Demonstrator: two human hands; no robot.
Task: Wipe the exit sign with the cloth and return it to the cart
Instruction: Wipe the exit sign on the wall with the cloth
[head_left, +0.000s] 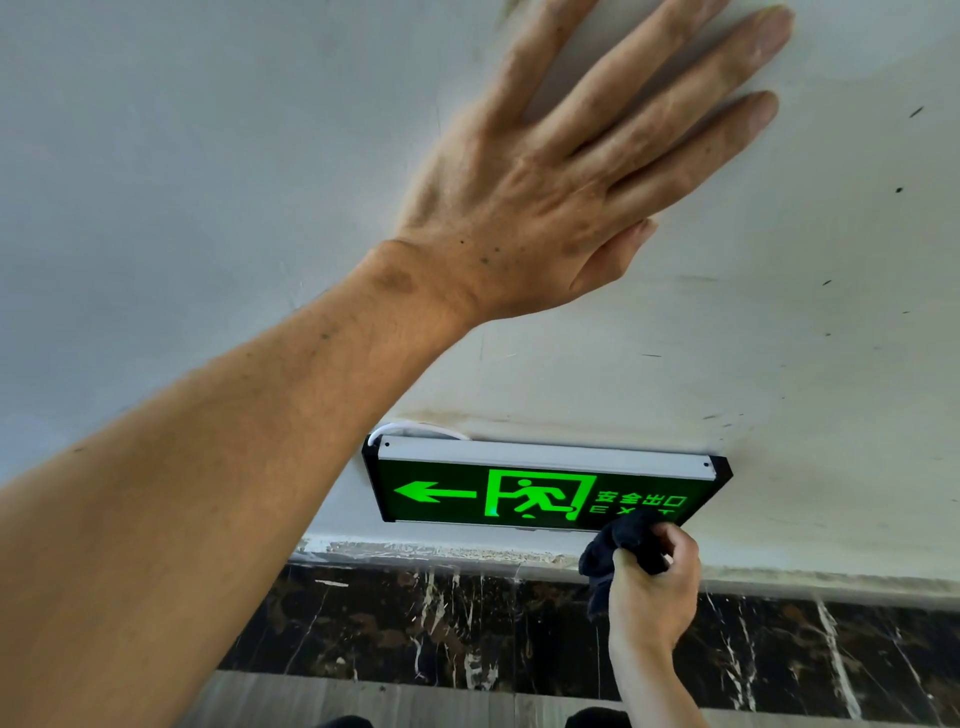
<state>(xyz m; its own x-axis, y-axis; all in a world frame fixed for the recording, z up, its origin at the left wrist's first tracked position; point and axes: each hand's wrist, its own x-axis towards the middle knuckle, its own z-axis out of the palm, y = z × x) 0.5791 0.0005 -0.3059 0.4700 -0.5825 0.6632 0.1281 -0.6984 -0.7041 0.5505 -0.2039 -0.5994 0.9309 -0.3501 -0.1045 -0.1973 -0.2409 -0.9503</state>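
Observation:
A lit green exit sign (519, 493) with a left arrow, a running figure and the word EXIT is fixed low on a white wall. My right hand (649, 587) grips a bunched dark cloth (621, 540) and presses it against the sign's lower right corner, covering part of the lettering. My left hand (561, 171) lies flat on the wall well above the sign, fingers spread, holding nothing. No cart is in view.
The white wall (208, 156) is scuffed with dark marks. A white cable (415, 428) loops out behind the sign's top left. Below the sign runs a dark marble skirting (415, 623) and a strip of grey floor (311, 701).

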